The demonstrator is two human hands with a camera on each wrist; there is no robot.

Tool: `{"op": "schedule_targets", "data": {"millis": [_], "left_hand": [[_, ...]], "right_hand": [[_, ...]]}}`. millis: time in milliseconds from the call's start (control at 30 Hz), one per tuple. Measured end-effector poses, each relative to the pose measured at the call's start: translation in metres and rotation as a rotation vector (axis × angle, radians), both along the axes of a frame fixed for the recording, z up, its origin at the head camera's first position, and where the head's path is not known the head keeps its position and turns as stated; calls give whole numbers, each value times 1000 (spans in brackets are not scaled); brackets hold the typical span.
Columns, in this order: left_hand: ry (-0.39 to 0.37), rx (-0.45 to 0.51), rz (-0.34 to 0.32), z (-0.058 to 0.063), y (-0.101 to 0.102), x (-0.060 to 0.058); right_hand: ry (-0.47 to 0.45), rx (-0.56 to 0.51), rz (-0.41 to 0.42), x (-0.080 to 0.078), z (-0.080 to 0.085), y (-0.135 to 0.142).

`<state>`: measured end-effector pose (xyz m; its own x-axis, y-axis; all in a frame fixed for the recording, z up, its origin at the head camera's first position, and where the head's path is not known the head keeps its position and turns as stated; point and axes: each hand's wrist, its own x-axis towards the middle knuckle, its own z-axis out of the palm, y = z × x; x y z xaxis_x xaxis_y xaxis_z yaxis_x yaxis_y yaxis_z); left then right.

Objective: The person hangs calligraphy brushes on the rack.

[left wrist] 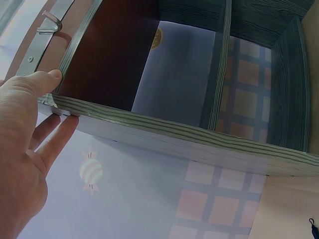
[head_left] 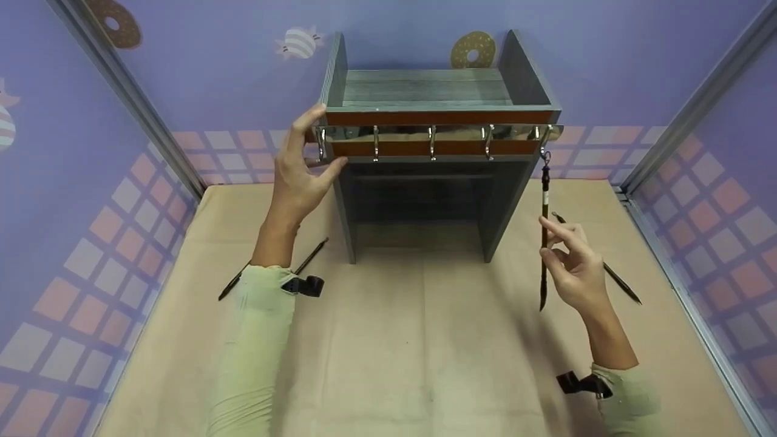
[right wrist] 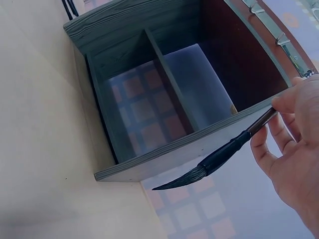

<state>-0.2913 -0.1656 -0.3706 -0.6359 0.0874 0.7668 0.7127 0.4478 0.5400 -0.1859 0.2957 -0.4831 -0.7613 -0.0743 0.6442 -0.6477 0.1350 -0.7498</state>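
A grey wooden rack (head_left: pixel 419 91) stands against the back wall, with a metal hook rail (head_left: pixel 403 135) across its reddish-brown front board. My left hand (head_left: pixel 300 173) grips the rack's left side at rail height; in the left wrist view the thumb presses the front edge and fingers lie along the outer side. On the right, my right hand (head_left: pixel 573 261) pinches the dark handle of a writing brush (head_left: pixel 544 194) between thumb and fingers. The brush's top loop is at the rightmost hook (head_left: pixel 546 142). Its dark bristle tip (right wrist: pixel 182 179) points downward, free of the rack.
Two more brushes lie on the beige cloth by my left forearm, one brush (head_left: pixel 312 254) nearer the rack and another brush (head_left: pixel 232 284) farther left. Another brush (head_left: pixel 622 282) lies partly behind my right hand. Patterned walls (head_left: pixel 109 243) with metal frame edges enclose the sides.
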Motion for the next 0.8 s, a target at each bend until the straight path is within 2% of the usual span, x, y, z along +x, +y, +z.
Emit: {"op": "schedule_targets", "data": {"millis": [433, 800], "left_hand": [[-10, -28, 9, 0, 1, 1], [-10, -29, 13, 1, 2, 0]], "right_hand": [[-27, 20, -48, -11, -9, -2], [-6, 21, -93, -19, -19, -10]]}}
